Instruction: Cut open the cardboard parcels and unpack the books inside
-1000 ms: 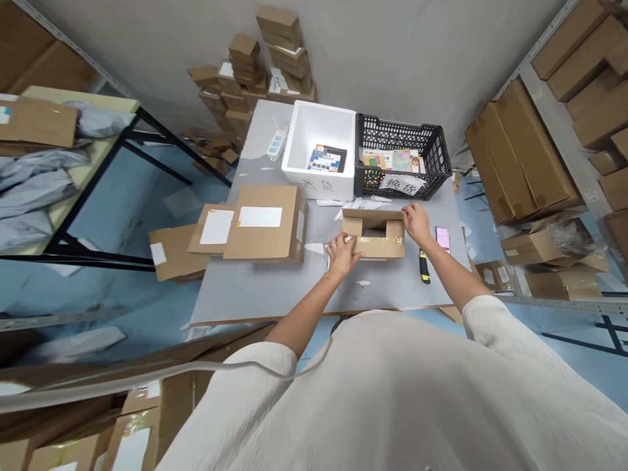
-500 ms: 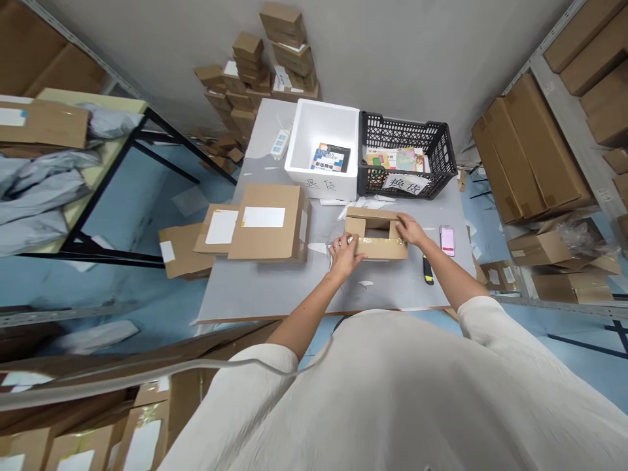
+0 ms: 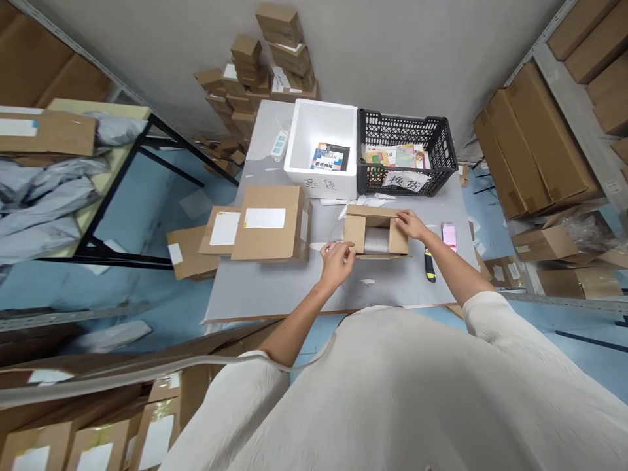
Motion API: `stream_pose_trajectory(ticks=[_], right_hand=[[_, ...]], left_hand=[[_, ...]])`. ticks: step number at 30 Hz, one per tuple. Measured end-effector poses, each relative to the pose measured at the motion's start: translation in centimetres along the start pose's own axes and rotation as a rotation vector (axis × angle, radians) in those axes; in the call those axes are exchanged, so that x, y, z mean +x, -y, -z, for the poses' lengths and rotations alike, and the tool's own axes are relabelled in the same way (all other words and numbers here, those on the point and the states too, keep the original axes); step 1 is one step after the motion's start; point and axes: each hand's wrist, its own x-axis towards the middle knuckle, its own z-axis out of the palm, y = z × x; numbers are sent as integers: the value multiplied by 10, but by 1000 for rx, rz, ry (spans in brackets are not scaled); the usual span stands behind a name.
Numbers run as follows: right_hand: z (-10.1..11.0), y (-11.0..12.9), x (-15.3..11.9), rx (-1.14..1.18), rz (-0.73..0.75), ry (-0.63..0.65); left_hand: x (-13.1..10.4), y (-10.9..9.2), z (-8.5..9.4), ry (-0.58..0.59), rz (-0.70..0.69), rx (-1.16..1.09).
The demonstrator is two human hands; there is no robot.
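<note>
A small cardboard box (image 3: 355, 234) lies in front of me with its top open. Its short side flaps lean inward, its far flap stands up, and a pale bottom shows through the gap. My left hand (image 3: 337, 263) is at the near left corner, fingers curled and thumb pinched against the edge of the box. At the far right corner, my right hand (image 3: 411, 224) grips the rim and flap. A black and yellow box cutter (image 3: 430, 265) lies right of the box, below a phone (image 3: 448, 236) with a lit screen.
Behind the box stand a white foam bin (image 3: 321, 185) and a black plastic crate (image 3: 408, 167), each holding books. Left of it are a larger closed carton (image 3: 267, 241) and a flatter one (image 3: 222, 237). A power strip (image 3: 279, 145) lies at the table's far left.
The taped near flap has swung out and down toward me, widening the opening. My left hand has moved slightly left and down. My right hand stays at the far right corner.
</note>
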Motion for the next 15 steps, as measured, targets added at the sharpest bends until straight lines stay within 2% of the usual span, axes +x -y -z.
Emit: stream_pose_trajectory(ticks=[4,8,11,15], right_hand=[[2,14,-11,-160,-12,-3],[-5,28,-22,-193,-43,-25],[-14,37,-26,-240,-75,-31],[-23,43,-25,-274,-128,-32]], left_hand=[[-17,13,-1,166,-100,-18],[-25,23,-6,294,-231,93],[-14,18,-12,350,-326,254],[8,0,-22,472,-461,415]])
